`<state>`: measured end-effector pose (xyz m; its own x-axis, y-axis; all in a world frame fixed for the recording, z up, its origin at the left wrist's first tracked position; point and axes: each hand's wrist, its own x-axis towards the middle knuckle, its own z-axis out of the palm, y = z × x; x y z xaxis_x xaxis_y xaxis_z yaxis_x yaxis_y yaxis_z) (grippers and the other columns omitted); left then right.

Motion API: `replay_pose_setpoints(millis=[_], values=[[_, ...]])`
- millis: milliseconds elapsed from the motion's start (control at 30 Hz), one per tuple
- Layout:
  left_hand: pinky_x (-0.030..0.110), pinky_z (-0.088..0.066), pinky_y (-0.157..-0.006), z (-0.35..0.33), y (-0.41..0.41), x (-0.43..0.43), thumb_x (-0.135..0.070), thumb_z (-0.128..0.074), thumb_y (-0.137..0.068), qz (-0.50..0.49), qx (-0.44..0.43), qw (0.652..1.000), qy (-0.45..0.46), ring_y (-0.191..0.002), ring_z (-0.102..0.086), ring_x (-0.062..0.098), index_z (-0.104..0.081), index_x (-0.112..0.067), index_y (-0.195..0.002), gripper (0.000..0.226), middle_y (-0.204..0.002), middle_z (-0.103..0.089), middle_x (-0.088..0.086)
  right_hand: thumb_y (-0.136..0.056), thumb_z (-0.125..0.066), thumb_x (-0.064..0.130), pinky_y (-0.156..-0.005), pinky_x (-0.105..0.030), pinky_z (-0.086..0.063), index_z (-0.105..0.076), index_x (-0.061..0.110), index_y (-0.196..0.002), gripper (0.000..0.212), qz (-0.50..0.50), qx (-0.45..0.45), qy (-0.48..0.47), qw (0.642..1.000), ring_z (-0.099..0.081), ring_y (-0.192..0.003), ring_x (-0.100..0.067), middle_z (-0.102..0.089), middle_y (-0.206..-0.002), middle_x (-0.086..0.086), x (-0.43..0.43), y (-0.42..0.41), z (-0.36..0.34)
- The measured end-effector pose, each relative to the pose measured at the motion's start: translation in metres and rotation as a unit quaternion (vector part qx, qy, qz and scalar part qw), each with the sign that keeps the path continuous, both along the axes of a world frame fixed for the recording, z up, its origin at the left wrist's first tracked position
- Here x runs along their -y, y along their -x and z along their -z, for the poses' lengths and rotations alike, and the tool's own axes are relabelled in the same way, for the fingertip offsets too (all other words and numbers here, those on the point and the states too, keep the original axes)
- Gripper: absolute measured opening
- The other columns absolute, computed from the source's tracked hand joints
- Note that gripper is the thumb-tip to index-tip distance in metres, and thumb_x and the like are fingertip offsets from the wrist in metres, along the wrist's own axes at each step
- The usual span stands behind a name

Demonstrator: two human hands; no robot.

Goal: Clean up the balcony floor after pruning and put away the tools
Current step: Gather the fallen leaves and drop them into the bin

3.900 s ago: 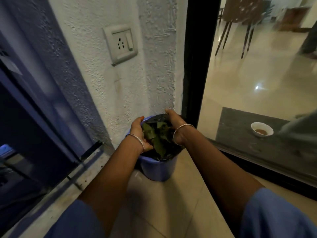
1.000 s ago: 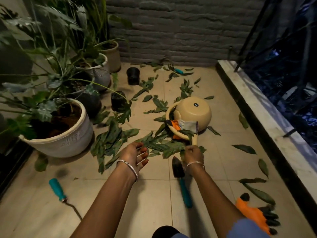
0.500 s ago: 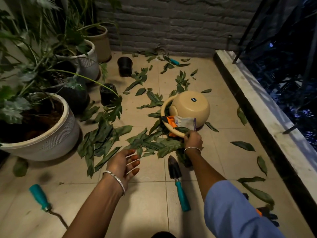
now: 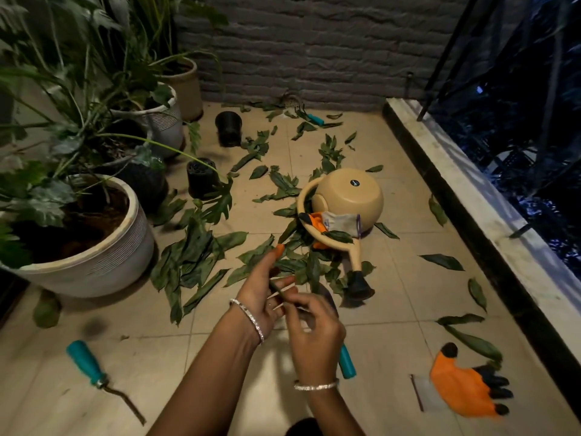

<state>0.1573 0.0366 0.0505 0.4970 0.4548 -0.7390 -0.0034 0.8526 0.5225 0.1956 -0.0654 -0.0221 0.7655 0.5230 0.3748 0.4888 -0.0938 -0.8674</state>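
The right hand [image 4: 314,328] pinches a narrow leaf [image 4: 277,290] lying across the left hand [image 4: 262,298], its fingers spread and relaxed. Cut leaves [image 4: 195,256] litter the balcony floor [image 4: 399,287] just beyond both hands, beside the overturned watering can [image 4: 349,196].

One thin silver bangle was worn on each wrist, left bangle [image 4: 248,320] and right bangle [image 4: 316,387], below bare forearms.

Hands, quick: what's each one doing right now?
Left hand: open, leaf lying across its fingers.
Right hand: closed, pinching that leaf.
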Motion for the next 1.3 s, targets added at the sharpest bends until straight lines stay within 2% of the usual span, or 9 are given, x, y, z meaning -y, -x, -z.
replay_pose_setpoints(millis=[133, 267, 500, 600, 700, 867, 1000, 1067, 1300], values=[[0.029, -0.046, -0.055, 0.016, 0.008, -0.009, -0.017, -0.052, -0.098, -0.102, -0.033, 0.994, 0.003, -0.051, -0.053, 0.013, -0.056, -0.013, -0.086, 0.013, -0.057, -0.048, 0.000, -0.085, -0.072, 0.025, -0.073, -0.021, -0.054, -0.075, 0.017, -0.095, 0.013, -0.089, -0.026, -0.030, 0.995, -0.067, -0.089, -0.008, -0.071, -0.092, 0.014, 0.008, 0.002, -0.001], [0.022, -0.032, -0.046, 0.018, 0.033, -0.024, -0.016, -0.040, -0.100, -0.164, -0.066, 0.984, 0.007, -0.043, -0.028, 0.011, -0.053, -0.017, -0.080, 0.024, -0.051, -0.031, -0.003, -0.091, -0.066, 0.021, -0.069, -0.028, -0.054, -0.069, 0.022, -0.090, 0.003, 0.023, -0.126, 0.070, 0.989, -0.065, -0.081, -0.015, -0.068, -0.083, 0.007, -0.005, -0.045, 0.045], [0.017, -0.022, -0.039, -0.001, 0.045, -0.014, -0.017, -0.043, -0.097, -0.122, -0.024, 0.992, -0.009, -0.034, -0.023, 0.010, -0.060, -0.014, -0.090, 0.019, -0.047, -0.028, -0.005, -0.080, -0.072, 0.031, -0.106, -0.049, -0.041, -0.027, 0.026, -0.150, 0.083, -0.055, 0.026, 0.478, 0.876, -0.038, -0.133, -0.040, -0.036, -0.146, -0.017, -0.067, -0.141, 0.133], [0.016, -0.022, -0.038, -0.005, 0.056, -0.011, -0.017, -0.045, -0.096, -0.119, -0.027, 0.992, -0.021, -0.034, -0.023, 0.010, -0.060, -0.012, -0.089, 0.018, -0.049, -0.028, -0.004, -0.081, -0.072, 0.043, -0.112, -0.053, -0.032, -0.018, 0.037, -0.153, 0.090, -0.113, 0.077, 0.520, 0.843, -0.021, -0.144, -0.042, -0.015, -0.160, -0.013, -0.085, -0.160, 0.143], [0.017, -0.022, -0.038, -0.005, 0.065, -0.012, -0.017, -0.047, -0.094, -0.125, -0.042, 0.991, -0.023, -0.036, -0.022, 0.010, -0.060, -0.012, -0.088, 0.016, -0.052, -0.027, -0.003, -0.087, -0.064, 0.047, -0.110, -0.052, -0.034, -0.028, 0.034, -0.151, 0.074, -0.119, 0.070, 0.559, 0.817, -0.029, -0.139, -0.040, -0.027, -0.155, -0.014, -0.096, -0.164, 0.160], [0.018, -0.021, -0.040, -0.006, 0.069, -0.014, -0.016, -0.048, -0.093, -0.127, -0.036, 0.991, -0.020, -0.037, -0.022, 0.010, -0.060, -0.012, -0.085, 0.015, -0.052, -0.028, -0.003, -0.094, -0.056, 0.021, -0.089, -0.040, -0.051, -0.062, 0.014, -0.118, 0.026, -0.083, 0.158, 0.495, 0.851, -0.061, -0.107, -0.033, -0.064, -0.112, -0.013, -0.094, -0.146, 0.174], [0.017, -0.023, -0.038, -0.006, 0.078, -0.012, -0.015, -0.050, -0.092, -0.130, -0.029, 0.991, -0.016, -0.036, -0.023, 0.010, -0.060, -0.011, -0.086, 0.013, -0.051, -0.029, -0.003, -0.084, -0.061, 0.031, -0.099, -0.034, -0.049, -0.068, 0.015, -0.115, 0.035, -0.060, 0.052, 0.343, 0.936, -0.062, -0.104, -0.021, -0.066, -0.110, -0.003, -0.078, -0.122, 0.147], [0.017, -0.023, -0.037, -0.006, 0.084, -0.013, -0.016, -0.049, -0.093, -0.135, -0.023, 0.991, -0.011, -0.035, -0.023, 0.010, -0.060, -0.011, -0.085, 0.015, -0.051, -0.029, -0.003, -0.088, -0.062, 0.011, -0.096, -0.032, -0.050, -0.068, 0.016, -0.118, 0.031, -0.025, 0.023, 0.250, 0.968, -0.064, -0.106, -0.023, -0.069, -0.112, -0.005, -0.069, -0.107, 0.122], [0.017, -0.023, -0.040, -0.008, 0.095, -0.002, -0.034, -0.054, -0.092, -0.148, 0.015, 0.989, 0.026, -0.035, -0.025, 0.010, -0.060, -0.011, -0.084, 0.025, -0.052, -0.031, -0.003, -0.095, -0.060, 0.008, -0.080, -0.003, -0.043, -0.058, 0.010, -0.124, 0.029, 0.008, -0.062, 0.031, 0.998, -0.061, -0.102, 0.001, -0.065, -0.113, 0.002, -0.011, -0.027, -0.004]])
